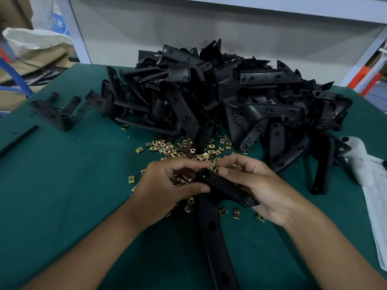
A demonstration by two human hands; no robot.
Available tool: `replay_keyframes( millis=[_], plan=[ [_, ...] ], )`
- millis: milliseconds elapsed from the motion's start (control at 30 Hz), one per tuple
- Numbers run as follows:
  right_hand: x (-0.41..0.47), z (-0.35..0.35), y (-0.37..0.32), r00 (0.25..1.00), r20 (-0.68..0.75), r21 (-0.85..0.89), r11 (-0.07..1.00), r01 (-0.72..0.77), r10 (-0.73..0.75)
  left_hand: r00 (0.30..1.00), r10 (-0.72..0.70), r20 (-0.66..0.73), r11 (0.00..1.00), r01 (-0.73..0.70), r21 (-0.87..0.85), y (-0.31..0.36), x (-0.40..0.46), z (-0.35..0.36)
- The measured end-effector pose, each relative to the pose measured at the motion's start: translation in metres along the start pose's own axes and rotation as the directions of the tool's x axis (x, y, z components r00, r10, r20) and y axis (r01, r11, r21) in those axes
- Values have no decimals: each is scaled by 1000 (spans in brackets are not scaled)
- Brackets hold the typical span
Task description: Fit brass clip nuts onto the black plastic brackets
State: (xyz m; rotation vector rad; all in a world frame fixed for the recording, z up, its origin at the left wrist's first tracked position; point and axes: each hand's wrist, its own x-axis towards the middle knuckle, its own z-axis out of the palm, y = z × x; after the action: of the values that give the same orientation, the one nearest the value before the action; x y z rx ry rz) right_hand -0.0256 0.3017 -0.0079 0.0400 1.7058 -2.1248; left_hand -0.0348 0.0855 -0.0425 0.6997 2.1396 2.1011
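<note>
A black plastic bracket (pixel 222 185) is held between both hands above the green table (pixel 62 195), its long arm reaching down toward me. My left hand (pixel 165 185) grips its left side, thumb on the edge. My right hand (pixel 259 185) cradles its right end, and the fingertips of both hands meet at a brass clip nut (pixel 213 164) at the bracket's top corner. Loose brass clip nuts (pixel 182 146) lie scattered on the mat just beyond and beneath my hands.
A big heap of black brackets (pixel 230 97) fills the table's far half. Two brackets (pixel 56 111) lie apart at the left, beside a thin black rod (pixel 18 139). A white cloth (pixel 360 160) and a paper sheet (pixel 377 216) lie at the right edge.
</note>
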Motion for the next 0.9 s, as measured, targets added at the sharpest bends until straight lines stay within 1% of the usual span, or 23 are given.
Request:
replay_keyframes(
  millis=[133,267,467,633,700,833,900],
  plan=[
    [1,-2,1,1000,-5,11,1000,19,-19,1000,-9,-9,1000,9,3,2,1,0],
    [0,-2,0,994,-16,-131,986,107,-110,1000,-6,4,1000,6,18,4,1,0],
    [-3,-6,-2,985,29,-263,949,173,-172,999,-3,43,999,1,52,5,1,-1],
    [-2,-6,4,968,15,-353,905,238,-249,998,-34,51,999,34,10,4,1,-3],
    [-3,-5,4,970,35,-400,886,234,-240,998,-47,50,999,47,-1,4,1,-3],
    [-5,-7,1,982,118,-342,923,178,-146,998,-52,23,999,52,3,4,2,-6],
    [-3,-7,1,979,137,-264,947,183,-151,999,-44,3,999,44,16,4,3,-7]
  ],
)
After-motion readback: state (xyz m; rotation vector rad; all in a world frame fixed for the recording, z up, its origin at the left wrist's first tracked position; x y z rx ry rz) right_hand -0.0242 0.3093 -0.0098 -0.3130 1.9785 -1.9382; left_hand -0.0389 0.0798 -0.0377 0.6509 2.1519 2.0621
